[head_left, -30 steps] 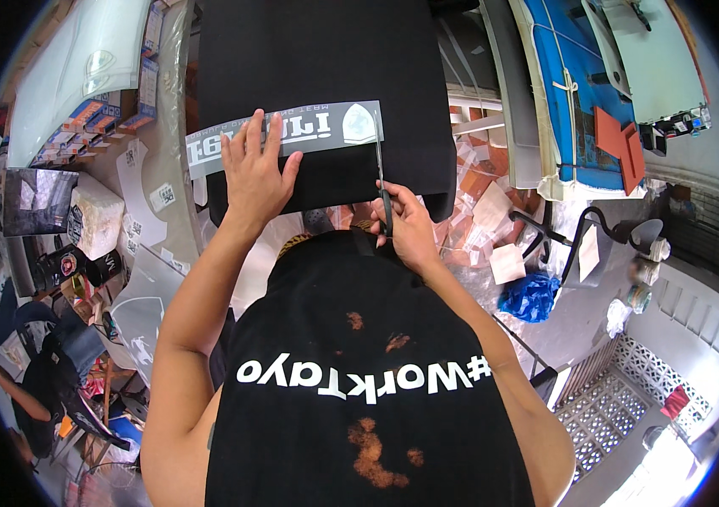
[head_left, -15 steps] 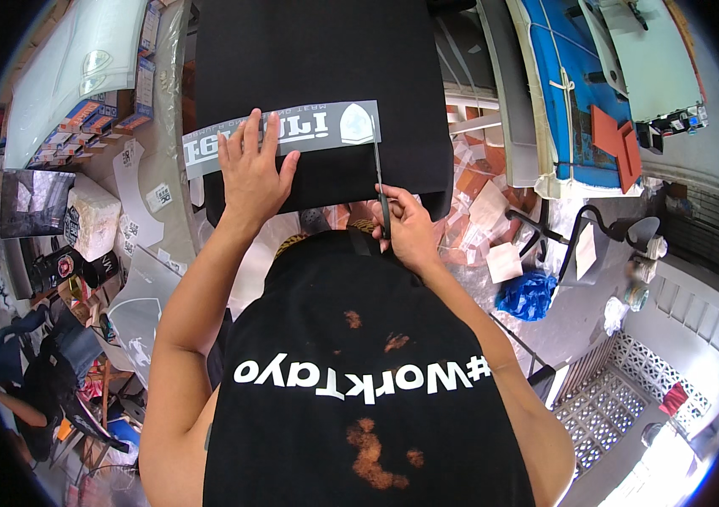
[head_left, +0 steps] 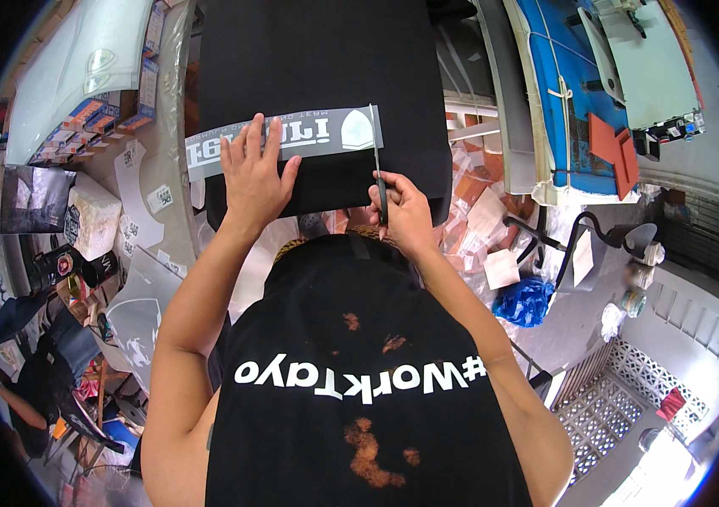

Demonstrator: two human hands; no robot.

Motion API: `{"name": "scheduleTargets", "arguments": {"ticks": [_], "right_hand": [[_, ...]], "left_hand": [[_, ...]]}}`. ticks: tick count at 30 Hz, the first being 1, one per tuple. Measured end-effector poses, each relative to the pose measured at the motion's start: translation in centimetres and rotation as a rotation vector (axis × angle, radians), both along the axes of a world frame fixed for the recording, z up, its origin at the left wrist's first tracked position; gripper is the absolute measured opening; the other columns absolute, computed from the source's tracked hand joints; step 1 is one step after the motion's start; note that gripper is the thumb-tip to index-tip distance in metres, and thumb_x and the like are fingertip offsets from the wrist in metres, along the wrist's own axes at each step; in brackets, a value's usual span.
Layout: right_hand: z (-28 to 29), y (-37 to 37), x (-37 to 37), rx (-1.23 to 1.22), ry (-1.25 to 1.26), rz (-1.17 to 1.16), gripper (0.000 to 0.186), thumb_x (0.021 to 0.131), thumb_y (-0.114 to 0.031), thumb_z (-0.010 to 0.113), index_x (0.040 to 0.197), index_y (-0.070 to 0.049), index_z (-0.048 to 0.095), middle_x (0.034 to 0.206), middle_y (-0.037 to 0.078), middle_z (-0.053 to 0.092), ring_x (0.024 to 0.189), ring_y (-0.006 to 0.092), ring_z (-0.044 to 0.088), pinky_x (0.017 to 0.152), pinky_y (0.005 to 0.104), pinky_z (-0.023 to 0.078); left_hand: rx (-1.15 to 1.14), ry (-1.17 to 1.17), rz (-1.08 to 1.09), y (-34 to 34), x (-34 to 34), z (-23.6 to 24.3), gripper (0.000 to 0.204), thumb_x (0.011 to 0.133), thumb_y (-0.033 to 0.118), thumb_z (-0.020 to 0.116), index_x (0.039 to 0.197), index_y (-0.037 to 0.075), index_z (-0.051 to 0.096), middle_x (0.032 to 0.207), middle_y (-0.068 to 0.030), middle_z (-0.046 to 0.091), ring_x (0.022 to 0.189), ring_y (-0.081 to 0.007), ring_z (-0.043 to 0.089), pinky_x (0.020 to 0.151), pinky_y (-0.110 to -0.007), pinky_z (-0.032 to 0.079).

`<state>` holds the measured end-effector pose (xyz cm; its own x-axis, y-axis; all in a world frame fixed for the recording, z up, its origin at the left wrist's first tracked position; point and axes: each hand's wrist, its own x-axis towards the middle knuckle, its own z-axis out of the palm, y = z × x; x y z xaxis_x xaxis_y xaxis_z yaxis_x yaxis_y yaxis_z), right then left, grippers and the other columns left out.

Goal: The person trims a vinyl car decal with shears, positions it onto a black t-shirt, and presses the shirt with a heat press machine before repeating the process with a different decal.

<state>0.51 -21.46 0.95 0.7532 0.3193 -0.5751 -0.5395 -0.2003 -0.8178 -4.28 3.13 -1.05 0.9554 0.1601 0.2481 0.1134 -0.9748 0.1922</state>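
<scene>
A clear film strip (head_left: 338,125) with white lettering and a shield emblem (head_left: 358,131) lies across a black padded board (head_left: 317,51). My left hand (head_left: 259,182) is flat on the strip's left part, fingers spread, hiding some of the letters. In my right hand (head_left: 403,213) is a pair of scissors (head_left: 382,198) with black handles. Its blades point away from me, across the strip just right of the shield emblem, and the tip reaches the strip's far edge. A narrow end piece of film shows right of the blades.
To the right are a blue-topped bench (head_left: 558,84), red-brown blocks (head_left: 615,152), a blue plastic bag (head_left: 524,302) and paper scraps on the floor. Left are stacked boxes (head_left: 106,118) under film sheets and a pale block (head_left: 93,218). At lower left another person is partly visible.
My right hand and the scissors have moved a little farther forward across the strip. My left hand stays pressed on the film. The whole view has shifted slightly.
</scene>
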Motion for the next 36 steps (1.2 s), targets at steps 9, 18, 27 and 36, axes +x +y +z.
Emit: {"name": "scheduleTargets", "arguments": {"ticks": [9, 18, 27, 36], "right_hand": [[-8.3, -10.1, -0.1, -0.218, -0.174, -0.242, 0.034, 0.097, -0.005, 0.053, 0.131, -0.006, 0.059, 0.087, 0.006, 0.067, 0.065, 0.0099, 0.062, 0.057, 0.0243, 0.052], [1.5, -15.1, -0.5, -0.594, -0.480, -0.194, 0.043, 0.085, 0.007, 0.063, 0.127, -0.002, 0.062, 0.084, 0.004, 0.066, 0.069, 0.0080, 0.060, 0.063, 0.0233, 0.049], [23.4, -25.2, 22.4, -1.008, -1.583, -0.344, 0.040, 0.090, -0.011, 0.059, 0.130, -0.006, 0.062, 0.111, 0.013, 0.067, 0.097, 0.0222, 0.062, 0.082, 0.0309, 0.049], [36.2, -37.3, 49.0, -1.842, -1.017, 0.041, 0.043, 0.097, -0.029, 0.053, 0.135, -0.008, 0.059, 0.126, 0.022, 0.064, 0.115, 0.0391, 0.062, 0.098, 0.0403, 0.048]], "left_hand": [[-0.210, -0.106, 0.005, 1.1, -0.6, 3.1, 0.061, 0.088, 0.023, 0.065, 0.144, 0.006, 0.048, 0.148, -0.0198, 0.042, 0.136, -0.0382, 0.038, 0.115, -0.060, 0.021], [0.125, -0.050, -0.225, 14.6, -4.9, 1.6, 0.056, 0.076, 0.001, 0.067, 0.130, 0.015, 0.062, 0.149, -0.0082, 0.047, 0.143, -0.0305, 0.036, 0.120, -0.054, 0.017], [-0.549, -0.176, -0.305, 9.6, 7.6, 10.3, 0.017, 0.084, -0.006, 0.063, 0.099, 0.001, 0.069, 0.096, -0.0121, 0.071, 0.088, -0.0280, 0.069, 0.080, -0.035, 0.054], [-0.450, -0.313, 0.317, 17.7, 19.4, 1.4, 0.017, 0.092, 0.010, 0.060, 0.100, 0.000, 0.071, 0.093, -0.0218, 0.071, 0.090, -0.0372, 0.070, 0.079, -0.041, 0.054]]}}
